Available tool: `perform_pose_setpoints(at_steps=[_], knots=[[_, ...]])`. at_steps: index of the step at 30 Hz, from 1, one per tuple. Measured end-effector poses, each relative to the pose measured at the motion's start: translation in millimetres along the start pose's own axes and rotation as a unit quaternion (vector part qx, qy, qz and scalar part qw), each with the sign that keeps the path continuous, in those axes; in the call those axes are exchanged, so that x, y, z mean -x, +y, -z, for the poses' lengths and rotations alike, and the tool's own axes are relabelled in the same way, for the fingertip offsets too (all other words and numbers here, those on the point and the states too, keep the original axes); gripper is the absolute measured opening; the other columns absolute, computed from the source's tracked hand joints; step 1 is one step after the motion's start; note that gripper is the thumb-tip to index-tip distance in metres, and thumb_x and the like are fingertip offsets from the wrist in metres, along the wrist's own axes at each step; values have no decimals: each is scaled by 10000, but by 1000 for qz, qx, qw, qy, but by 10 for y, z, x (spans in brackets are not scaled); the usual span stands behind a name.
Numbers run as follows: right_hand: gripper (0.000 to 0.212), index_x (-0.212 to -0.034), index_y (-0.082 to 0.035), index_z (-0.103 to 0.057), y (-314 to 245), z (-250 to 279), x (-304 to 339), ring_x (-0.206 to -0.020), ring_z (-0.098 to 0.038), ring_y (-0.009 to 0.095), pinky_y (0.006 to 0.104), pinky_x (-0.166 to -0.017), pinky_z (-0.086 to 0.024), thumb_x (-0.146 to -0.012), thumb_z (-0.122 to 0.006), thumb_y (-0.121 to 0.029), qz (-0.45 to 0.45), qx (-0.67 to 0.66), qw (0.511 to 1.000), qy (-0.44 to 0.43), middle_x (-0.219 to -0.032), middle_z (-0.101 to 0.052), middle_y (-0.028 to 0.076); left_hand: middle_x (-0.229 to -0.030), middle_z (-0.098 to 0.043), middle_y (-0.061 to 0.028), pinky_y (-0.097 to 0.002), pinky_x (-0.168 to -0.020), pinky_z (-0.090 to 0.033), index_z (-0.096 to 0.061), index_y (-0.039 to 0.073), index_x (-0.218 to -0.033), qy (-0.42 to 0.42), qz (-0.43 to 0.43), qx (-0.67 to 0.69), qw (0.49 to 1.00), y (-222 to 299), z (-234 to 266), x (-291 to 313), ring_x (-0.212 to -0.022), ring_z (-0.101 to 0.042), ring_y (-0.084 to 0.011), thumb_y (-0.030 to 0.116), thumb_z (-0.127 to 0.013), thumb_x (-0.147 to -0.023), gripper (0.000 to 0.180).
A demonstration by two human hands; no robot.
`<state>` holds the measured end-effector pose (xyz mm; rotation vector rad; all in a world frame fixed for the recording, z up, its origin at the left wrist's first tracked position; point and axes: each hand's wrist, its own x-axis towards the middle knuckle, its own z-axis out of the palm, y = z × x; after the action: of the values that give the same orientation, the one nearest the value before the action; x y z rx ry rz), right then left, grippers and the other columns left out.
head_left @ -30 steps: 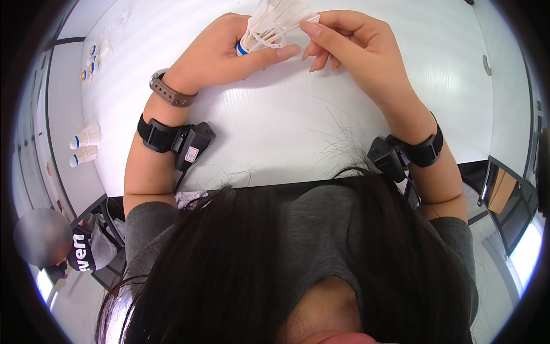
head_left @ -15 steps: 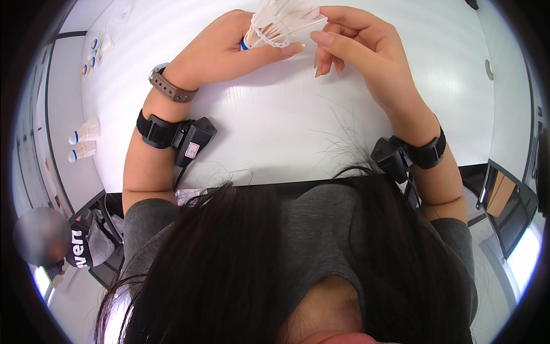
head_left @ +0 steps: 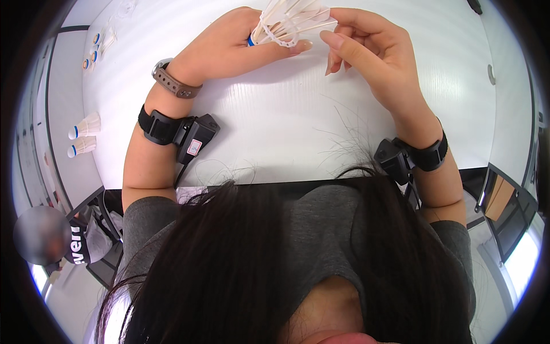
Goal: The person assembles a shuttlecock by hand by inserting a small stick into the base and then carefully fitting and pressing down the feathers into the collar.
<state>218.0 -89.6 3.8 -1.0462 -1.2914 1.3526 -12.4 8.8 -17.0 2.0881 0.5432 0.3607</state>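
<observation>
Held shuttlecock: white to cream from where I watch, with a blue band at the base.
Paired shuttlecocks: pale cream, each ringed in blue.
Upper-left shuttlecocks: I make out tan ends rimmed blue.
Desk: white, faintly streaked like wood grain on my feed.
Watch strap: brown, dotted with darker holes.
Armbands: black.
Sticker: white, edged in red.
Shirt: heathered grey.
</observation>
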Motion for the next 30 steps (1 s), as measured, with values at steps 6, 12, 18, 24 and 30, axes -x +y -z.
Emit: perform_pose_setpoints(at_steps=[6,12,18,24,30], knots=[[284,-1134,123,-596,-19,-34,0,-661,-593,90,226,-607,-506,-897,-635,-27,-7,22,999,23,-748,-613,47,-1121,-669,-92,-312,-884,-486,-607,37,-1234,-6,1,-12,1000,20,3,-13,-1001,-618,-169,161,-681,-877,385],[268,-1122,118,-595,-10,-24,-19,-659,-604,92,225,-595,-511,-902,-633,-31,-13,37,999,28,-745,-614,47,-1057,-681,-88,-304,-831,-497,-625,33,-1188,-26,-7,-37,999,27,9,-37,-933,-626,-158,200,-682,-886,350],[260,-1115,113,-600,-4,-56,-9,-635,-597,88,222,-588,-507,-903,-637,-33,-8,38,998,49,-741,-612,43,-1040,-684,-84,-297,-815,-501,-629,35,-1176,-20,2,-31,999,73,-18,-42,-915,-626,-153,207,-689,-882,346],[261,-1125,99,-606,-11,-26,-11,-648,-593,82,217,-592,-501,-902,-641,-34,1,34,999,19,-741,-606,33,-1045,-679,-74,-297,-824,-500,-621,37,-1184,-17,4,-10,1000,86,-16,-43,-925,-621,-147,187,-685,-880,345],[305,-1176,90,-582,27,-23,-18,-648,-581,77,209,-589,-496,-905,-639,-39,-17,-6,1000,17,-753,-586,18,-1033,-676,-87,-308,-820,-500,-620,30,-1169,-58,39,-84,994,176,10,-88,-914,-621,-163,206,-695,-869,355]])
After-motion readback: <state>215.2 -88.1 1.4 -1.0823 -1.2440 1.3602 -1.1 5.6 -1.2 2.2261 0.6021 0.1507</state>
